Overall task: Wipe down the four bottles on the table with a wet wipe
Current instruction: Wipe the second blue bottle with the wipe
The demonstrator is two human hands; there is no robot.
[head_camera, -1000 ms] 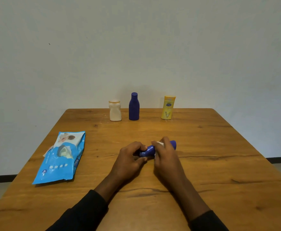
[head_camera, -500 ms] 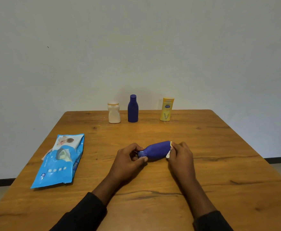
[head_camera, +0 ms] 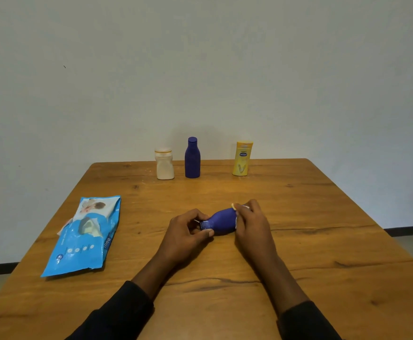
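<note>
Your left hand: your left hand (head_camera: 186, 231) grips the narrow cap end of the small blue bottle (head_camera: 221, 222), thumb below and fingers curled over the top, clenched close on the neck.
Your right hand: your right hand (head_camera: 252, 224) wraps round the wide base end, fingers bent over it, pressing the wet wipe (head_camera: 236, 220) against the plastic.
Wet wipe: only white edges show, one by your palm and one at your fingertips; the rest is hidden in your grasp.
Small blue bottle: it lies on its side between your two hands, low over the middle of the wooden table (head_camera: 323, 241), cap pointing to your left; whether it touches the wood, you cannot tell from here.
Far edge: the white bottle (head_camera: 164, 164), the tall blue bottle (head_camera: 192, 158) and the yellow bottle (head_camera: 242, 158) stand upright in a row, the yellow one apart from the other two.
To your left: the blue pack of wipes (head_camera: 85, 236) lies flat, its flap peeled open.
Sleeves: dark sleeves (head_camera: 117, 315) cover both of your forearms.
</note>
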